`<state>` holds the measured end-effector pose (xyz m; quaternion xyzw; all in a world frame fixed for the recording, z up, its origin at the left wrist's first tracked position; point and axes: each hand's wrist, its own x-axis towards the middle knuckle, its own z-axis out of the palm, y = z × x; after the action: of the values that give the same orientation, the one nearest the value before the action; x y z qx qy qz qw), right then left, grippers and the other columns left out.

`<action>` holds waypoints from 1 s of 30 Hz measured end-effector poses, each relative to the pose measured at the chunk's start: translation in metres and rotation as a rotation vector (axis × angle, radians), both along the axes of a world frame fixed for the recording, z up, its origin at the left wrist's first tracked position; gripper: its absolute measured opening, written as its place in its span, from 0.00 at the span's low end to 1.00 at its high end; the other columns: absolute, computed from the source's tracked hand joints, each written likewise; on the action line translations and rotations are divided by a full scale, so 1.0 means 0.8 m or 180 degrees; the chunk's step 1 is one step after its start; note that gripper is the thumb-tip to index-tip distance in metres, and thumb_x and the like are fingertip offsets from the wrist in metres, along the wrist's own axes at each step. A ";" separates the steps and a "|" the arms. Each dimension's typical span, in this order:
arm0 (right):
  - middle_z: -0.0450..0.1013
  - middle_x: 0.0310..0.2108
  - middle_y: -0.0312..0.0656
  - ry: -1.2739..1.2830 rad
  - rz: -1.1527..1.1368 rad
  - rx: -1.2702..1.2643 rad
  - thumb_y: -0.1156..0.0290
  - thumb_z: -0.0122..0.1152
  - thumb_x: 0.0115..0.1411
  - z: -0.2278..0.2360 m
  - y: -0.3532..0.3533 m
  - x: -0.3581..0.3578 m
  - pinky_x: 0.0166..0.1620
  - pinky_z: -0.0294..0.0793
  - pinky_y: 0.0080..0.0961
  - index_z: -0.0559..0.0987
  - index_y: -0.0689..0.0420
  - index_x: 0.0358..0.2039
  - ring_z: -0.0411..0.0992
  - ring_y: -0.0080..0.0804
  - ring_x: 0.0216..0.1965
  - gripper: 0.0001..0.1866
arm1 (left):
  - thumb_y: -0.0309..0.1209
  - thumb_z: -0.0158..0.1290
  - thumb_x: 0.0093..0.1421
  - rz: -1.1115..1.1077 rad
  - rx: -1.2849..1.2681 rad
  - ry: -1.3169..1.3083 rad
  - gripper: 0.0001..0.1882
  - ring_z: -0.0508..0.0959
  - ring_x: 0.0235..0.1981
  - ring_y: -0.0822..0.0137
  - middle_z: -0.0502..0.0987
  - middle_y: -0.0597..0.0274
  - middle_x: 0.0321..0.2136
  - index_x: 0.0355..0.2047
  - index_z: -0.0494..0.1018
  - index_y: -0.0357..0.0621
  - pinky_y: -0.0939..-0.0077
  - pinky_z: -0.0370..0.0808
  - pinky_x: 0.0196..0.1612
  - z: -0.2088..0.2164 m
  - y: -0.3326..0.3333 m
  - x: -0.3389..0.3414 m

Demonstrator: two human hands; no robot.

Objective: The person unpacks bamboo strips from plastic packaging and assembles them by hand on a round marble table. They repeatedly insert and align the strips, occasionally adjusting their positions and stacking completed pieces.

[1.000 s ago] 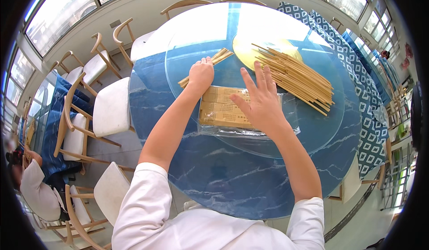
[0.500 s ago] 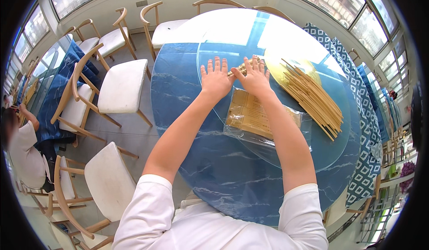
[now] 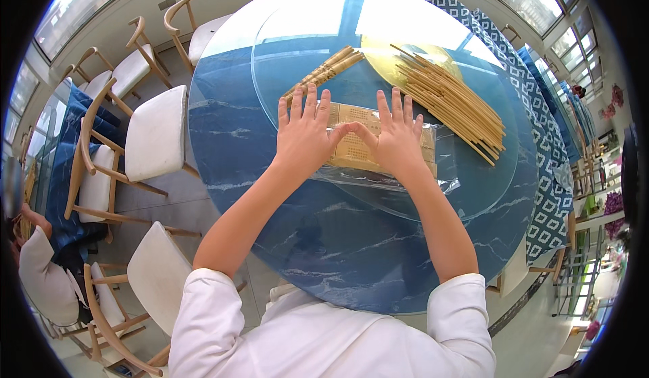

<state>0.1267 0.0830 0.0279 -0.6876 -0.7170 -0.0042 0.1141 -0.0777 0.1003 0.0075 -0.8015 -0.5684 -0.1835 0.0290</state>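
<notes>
Both of my hands are spread flat, palms down, with the thumb tips meeting. My left hand (image 3: pixel 303 134) lies over the left part of a brown printed packet in clear plastic (image 3: pixel 357 147), its fingertips near a small bundle of tan, dark-marked sticks (image 3: pixel 326 74). My right hand (image 3: pixel 397 138) is over the packet's right part and holds nothing. Whether the palms press on the packet or hover cannot be made out. To the right, a heap of thin bamboo-like sticks (image 3: pixel 456 107) lies slanted, its far end over a yellow round piece (image 3: pixel 382 60).
The round blue marbled table (image 3: pixel 304 256) carries a glass disc (image 3: pixel 483 202). White-seated wooden chairs (image 3: pixel 157 134) stand at the left. A blue patterned cloth (image 3: pixel 551 209) hangs along the right edge. Another person (image 3: pixel 47 270) sits at a table far left.
My hands have drawn back toward me from the small stick bundle onto the packet, leaving the bundle uncovered. The whole view has shifted, so the table sits further left and higher.
</notes>
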 end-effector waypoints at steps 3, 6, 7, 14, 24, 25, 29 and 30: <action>0.42 0.80 0.56 0.0129 -0.0153 -0.0017 0.17 0.37 0.62 0.008 -0.054 0.031 0.75 0.37 0.70 0.53 0.53 0.79 0.35 0.59 0.81 0.60 | 0.67 0.33 0.73 -0.0288 0.0191 0.0056 0.47 0.49 0.79 0.44 0.55 0.42 0.76 0.76 0.56 0.39 0.42 0.41 0.78 0.009 -0.036 0.031; 0.42 0.80 0.56 0.0147 -0.0301 0.0112 0.16 0.38 0.61 0.010 -0.100 0.066 0.74 0.37 0.72 0.53 0.53 0.79 0.35 0.60 0.80 0.61 | 0.66 0.38 0.73 -0.0593 0.0288 0.0053 0.47 0.48 0.79 0.45 0.55 0.44 0.76 0.76 0.55 0.39 0.43 0.41 0.78 0.018 -0.065 0.064; 0.42 0.80 0.56 0.0124 -0.0345 0.0163 0.16 0.38 0.60 0.010 -0.113 0.076 0.74 0.37 0.72 0.53 0.53 0.79 0.36 0.61 0.80 0.61 | 0.66 0.39 0.73 -0.0696 0.0316 0.0054 0.47 0.48 0.79 0.45 0.55 0.44 0.76 0.76 0.55 0.39 0.43 0.41 0.78 0.019 -0.073 0.075; 0.40 0.80 0.56 0.0169 -0.0724 0.0008 0.16 0.38 0.60 -0.003 -0.185 0.131 0.72 0.36 0.75 0.50 0.52 0.80 0.36 0.61 0.80 0.61 | 0.65 0.45 0.70 -0.1105 0.0256 0.0149 0.49 0.49 0.79 0.46 0.54 0.46 0.76 0.78 0.51 0.42 0.44 0.41 0.78 0.013 -0.107 0.145; 0.80 0.44 0.42 0.0351 -0.0591 0.1807 0.68 0.60 0.68 -0.033 -0.099 0.301 0.57 0.72 0.44 0.84 0.60 0.48 0.77 0.44 0.50 0.13 | 0.66 0.45 0.70 -0.1295 0.0097 0.0283 0.49 0.51 0.78 0.46 0.56 0.45 0.76 0.77 0.52 0.41 0.44 0.41 0.78 0.003 -0.145 0.183; 0.80 0.44 0.42 0.0249 -0.0563 0.1794 0.69 0.59 0.68 -0.040 -0.087 0.313 0.57 0.73 0.44 0.84 0.59 0.48 0.77 0.44 0.50 0.13 | 0.65 0.45 0.70 -0.1323 0.0065 0.0290 0.49 0.51 0.78 0.46 0.56 0.45 0.76 0.77 0.53 0.41 0.44 0.41 0.78 0.002 -0.147 0.186; 0.79 0.42 0.43 -0.0080 -0.0427 0.1670 0.71 0.56 0.67 -0.045 -0.052 0.321 0.54 0.75 0.44 0.84 0.58 0.41 0.77 0.45 0.49 0.10 | 0.65 0.45 0.70 -0.1329 0.0105 0.0287 0.49 0.51 0.78 0.46 0.55 0.45 0.76 0.76 0.53 0.40 0.43 0.41 0.78 0.001 -0.151 0.185; 0.79 0.41 0.43 -0.0184 -0.0436 0.1524 0.71 0.55 0.67 -0.047 -0.046 0.321 0.54 0.75 0.45 0.84 0.58 0.39 0.77 0.45 0.49 0.10 | 0.65 0.45 0.70 -0.1334 0.0107 0.0278 0.48 0.51 0.78 0.46 0.55 0.45 0.76 0.76 0.54 0.40 0.43 0.40 0.78 0.001 -0.151 0.184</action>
<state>0.3834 0.0462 -0.0095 -0.6875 -0.6503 -0.2014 0.2527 0.0694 -0.0207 0.0080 -0.9088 -0.3843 -0.1600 0.0283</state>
